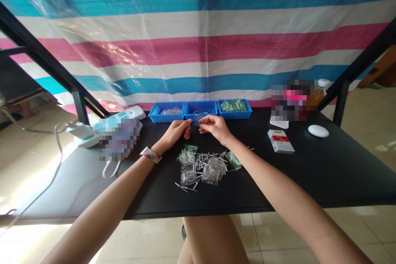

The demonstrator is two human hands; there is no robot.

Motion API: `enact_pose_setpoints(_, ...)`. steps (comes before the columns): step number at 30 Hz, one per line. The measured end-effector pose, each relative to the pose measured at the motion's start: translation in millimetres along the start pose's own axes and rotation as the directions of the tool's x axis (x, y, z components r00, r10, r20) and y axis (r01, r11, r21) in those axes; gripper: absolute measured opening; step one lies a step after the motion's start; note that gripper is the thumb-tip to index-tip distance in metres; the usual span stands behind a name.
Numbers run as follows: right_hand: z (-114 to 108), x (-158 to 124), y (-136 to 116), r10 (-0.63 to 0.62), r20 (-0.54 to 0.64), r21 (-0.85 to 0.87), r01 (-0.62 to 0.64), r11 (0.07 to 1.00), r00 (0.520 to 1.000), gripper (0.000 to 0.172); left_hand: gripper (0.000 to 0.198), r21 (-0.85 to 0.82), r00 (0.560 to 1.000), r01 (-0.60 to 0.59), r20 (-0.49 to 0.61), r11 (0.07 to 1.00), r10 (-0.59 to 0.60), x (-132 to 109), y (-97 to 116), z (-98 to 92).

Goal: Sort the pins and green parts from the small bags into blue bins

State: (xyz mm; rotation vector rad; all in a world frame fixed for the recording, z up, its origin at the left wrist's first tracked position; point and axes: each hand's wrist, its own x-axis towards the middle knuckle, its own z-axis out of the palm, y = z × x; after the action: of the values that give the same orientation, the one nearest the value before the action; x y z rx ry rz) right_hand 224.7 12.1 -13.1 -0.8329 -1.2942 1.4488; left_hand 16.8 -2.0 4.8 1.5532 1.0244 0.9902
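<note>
A small clear plastic bag (196, 121) is stretched between my two hands, just in front of the middle blue bin (204, 107). My right hand (215, 128) pinches its right side between thumb and fingers. My left hand (177, 134) is closed, its thumb against the bag's left edge; the exact grip is partly hidden. Nearer me lies a loose pile of pop rivets (202, 159). Filled clear bags (213, 170) rest on the rivets, and green-printed packets (233, 161) lie at the sides, one partly behind my right forearm.
The left bin (167, 112) holds clear bags and the right bin (234, 107) green-printed packets. A power strip (114, 121) with a plugged-in charger stands at left. At right are a cigarette box (281, 141), a white oval object (318, 131) and a capped bottle (322, 86).
</note>
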Motion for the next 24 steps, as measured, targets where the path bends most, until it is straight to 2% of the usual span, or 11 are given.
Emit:
enact_pose_setpoints(3,0,0,-2,-0.131,-0.011,-0.143,0.128,0.981,0.991,0.028,0.063,-0.05,0.997,0.058,0.044,0.997,-0.056,0,0,-1.0)
enact_pose_setpoints(5,1,0,-2,-0.239,0.008,-0.267,0.233,0.935,0.971,0.021,0.06,-0.074,0.996,0.076,0.055,0.994,-0.072,-1,0,-1.7)
enact_pose_setpoints(7,1,-2,-2,-0.313,0.042,-0.372,0.306,0.876,0.949,0.018,0.051,-0.067,0.997,0.071,0.048,0.995,-0.068,-2,1,-2.1)
enact_pose_setpoints(10,-1,-4,-5,-0.321,0.132,-0.414,0.346,0.842,0.938,0.014,0.032,-0.048,0.997,0.046,0.056,0.998,-0.043,-3,2,-1.8)
enact_pose_setpoints(12,-5,-6,-14,-0.281,0.186,-0.399,0.334,0.854,0.941,0.015,0.026,-0.051,0.998,0.034,0.062,0.998,-0.031,-4,2,-1.4)
enact_pose_setpoints(14,-14,-9,-28,-0.228,0.178,-0.386,0.281,0.879,0.957,0.022,0.028,-0.072,0.999,0.032,0.036,0.997,-0.03,-3,2,-1.5)
enact_pose_setpoints(16,-27,-14,-46,-0.166,0.128,-0.383,0.203,0.901,0.978,0.03,0.033,-0.106,0.999,0.024,-0.027,0.994,-0.027,-2,1,-2.8)
enact_pose_setpoints(18,-44,-22,-64,-0.058,0.172,-0.405,0.125,0.906,0.983,0.032,0.038,-0.13,0.992,-0.003,-0.129,0.991,-0.014,0,1,-5.6)
enact_pose_setpoints(19,-54,-26,-72,0.0,0.22,-0.451,0.102,0.887,0.975,0.03,0.04,-0.137,0.981,-0.023,-0.192,0.99,-0.004,1,2,-7.6)
enact_pose_setpoints(21,-70,-34,-85,0.132,0.349,-0.559,0.094,0.824,0.928,0.026,0.042,-0.145,0.945,-0.068,-0.327,0.987,0.017,2,3,-12.5)
enact_pose_setpoints(24,-86,-43,-94,0.282,0.429,-0.693,0.113,0.712,0.858,0.021,0.042,-0.144,0.873,-0.12,-0.487,0.982,0.035,2,5,-20.1)
